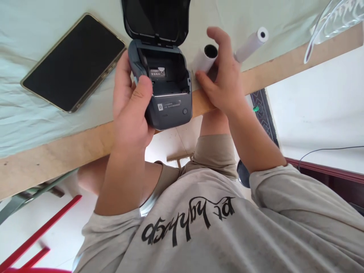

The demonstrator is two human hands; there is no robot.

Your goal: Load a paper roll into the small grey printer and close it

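Observation:
A dark label printer (170,111) has its black lid (157,19) swung up, showing the inner compartment with a small printed label. My left hand (132,102) grips its left side, thumb on the front edge and fingers around the side. To the right stands a white paper roll (204,62) with a wide dark core. My right hand (224,72) is around that roll, index finger and thumb spread apart, the thumb at its lower side. Its other fingers are hidden. A second white paper roll (250,45), with a narrower core, stands behind the right hand.
A black-screened phone (74,62) in a clear case lies left of the printer on the pale cloth (17,125). The wooden table edge (57,161) runs below. A clear plastic object (338,22) is at the far right. Red bars (42,235) show at lower left.

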